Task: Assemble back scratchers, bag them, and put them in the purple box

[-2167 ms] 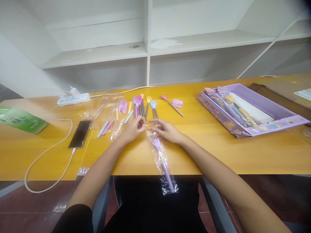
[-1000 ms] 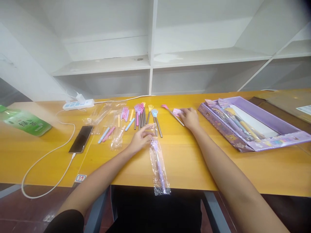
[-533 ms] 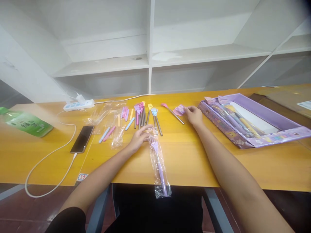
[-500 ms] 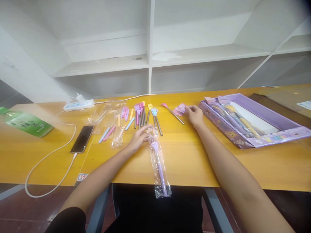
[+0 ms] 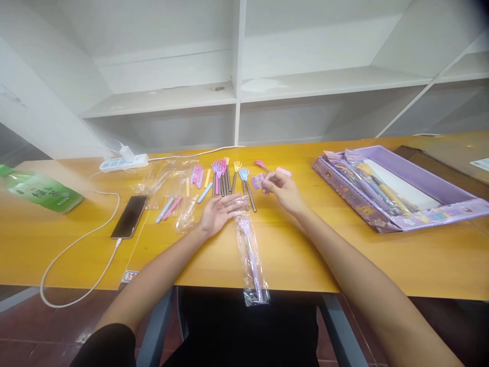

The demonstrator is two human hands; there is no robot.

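My right hand (image 5: 282, 191) pinches a small pink printed card (image 5: 257, 181) between thumb and fingers above the table. Palm turned up, my left hand (image 5: 219, 213) has its fingers stretched out at the top end of a clear plastic bag (image 5: 241, 244). Inside that bag lies a purple back scratcher (image 5: 252, 262), its handle end reaching over the table's front edge. Beyond my hands are several loose back scratchers (image 5: 223, 178) with metal rods and coloured claw heads. A pink-headed back scratcher (image 5: 261, 164) and more pink cards (image 5: 283, 172) are partly hidden behind my right hand.
A purple display box (image 5: 439, 178) on the right holds bagged back scratchers (image 5: 376, 188). Coloured handle sleeves (image 5: 171, 209) and empty clear bags (image 5: 186, 219) lie left of centre. Further left are a phone (image 5: 130, 216) on a white cable, a power strip (image 5: 124, 162) and a green pouch (image 5: 42, 189).
My right hand has moved left from the card pile, bringing one pink card towards the bag. My left hand has turned its palm upward at the bag's top.
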